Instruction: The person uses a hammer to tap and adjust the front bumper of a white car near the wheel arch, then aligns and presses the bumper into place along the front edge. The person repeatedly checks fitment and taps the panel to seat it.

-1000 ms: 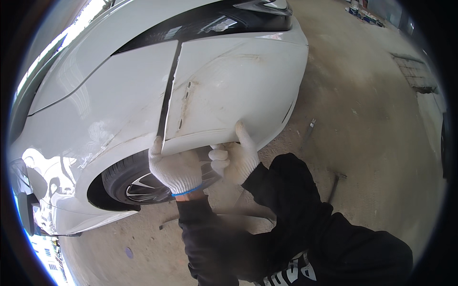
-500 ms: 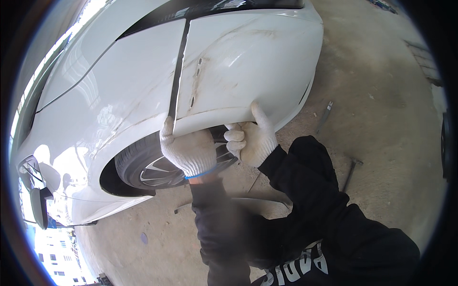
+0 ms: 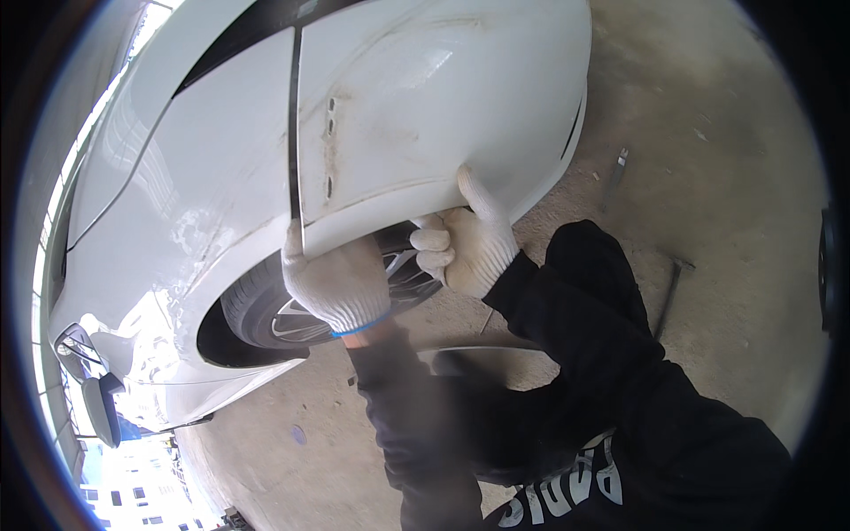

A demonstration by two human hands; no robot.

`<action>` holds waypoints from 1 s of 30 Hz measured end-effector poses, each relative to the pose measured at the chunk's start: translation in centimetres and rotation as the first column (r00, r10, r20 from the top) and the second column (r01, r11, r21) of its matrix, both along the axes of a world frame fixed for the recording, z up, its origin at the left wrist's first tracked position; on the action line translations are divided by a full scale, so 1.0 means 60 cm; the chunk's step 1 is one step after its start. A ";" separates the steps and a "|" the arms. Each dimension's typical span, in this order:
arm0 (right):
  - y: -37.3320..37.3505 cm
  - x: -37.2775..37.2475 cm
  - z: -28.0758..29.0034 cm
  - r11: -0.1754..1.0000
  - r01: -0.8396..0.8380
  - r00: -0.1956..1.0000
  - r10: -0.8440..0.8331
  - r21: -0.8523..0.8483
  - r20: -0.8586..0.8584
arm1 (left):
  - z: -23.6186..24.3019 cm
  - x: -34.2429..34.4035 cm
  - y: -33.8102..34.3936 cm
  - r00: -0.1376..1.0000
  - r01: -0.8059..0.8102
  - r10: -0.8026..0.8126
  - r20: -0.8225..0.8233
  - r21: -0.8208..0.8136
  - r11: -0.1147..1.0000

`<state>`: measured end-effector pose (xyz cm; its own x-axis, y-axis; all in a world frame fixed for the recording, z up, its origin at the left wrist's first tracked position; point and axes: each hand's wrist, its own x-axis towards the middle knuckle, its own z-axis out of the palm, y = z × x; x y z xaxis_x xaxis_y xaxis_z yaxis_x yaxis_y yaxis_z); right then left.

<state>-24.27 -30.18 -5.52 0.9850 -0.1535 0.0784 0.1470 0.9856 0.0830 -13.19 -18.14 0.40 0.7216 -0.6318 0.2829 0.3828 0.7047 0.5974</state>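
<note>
With right hand point(image 3: 469, 248), clasps the lower edge of the white bumper point(image 3: 390, 133), with thumb against its outer face and fingers folded under; with left hand point(image 3: 338, 279), reaches behind that edge where it nears the fender point(image 3: 230, 168), cannot tell how far closed; past both hands, a tyre point(image 3: 248, 305); farther right, a hammer point(image 3: 675, 283) on the floor point(image 3: 735, 212)

The left hand's point(image 3: 338, 279) fingers are hidden behind the white bumper's point(image 3: 398, 115) lower edge, the left sleeve point(image 3: 409, 416) is blurred, black clothing point(image 3: 606, 274) hides the hammer's point(image 3: 670, 299) handle end, and the top edge crops the car point(image 3: 230, 168).
</note>
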 end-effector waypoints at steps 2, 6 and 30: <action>-0.001 -0.002 -0.002 1.000 -0.002 1.000 0.003 -0.027 0.018 | 0.003 -0.004 -0.008 1.000 -0.022 0.022 -0.001 0.025 0.999; -0.002 0.009 -0.009 1.000 -0.028 1.000 0.028 -0.008 -0.006 | 0.009 -0.031 -0.043 0.513 -0.848 0.540 0.668 0.297 0.439; -0.004 0.021 0.000 0.951 0.258 0.868 -0.305 -0.171 -0.392 | 0.056 -0.138 -0.091 0.702 -0.585 0.629 -0.334 0.234 0.777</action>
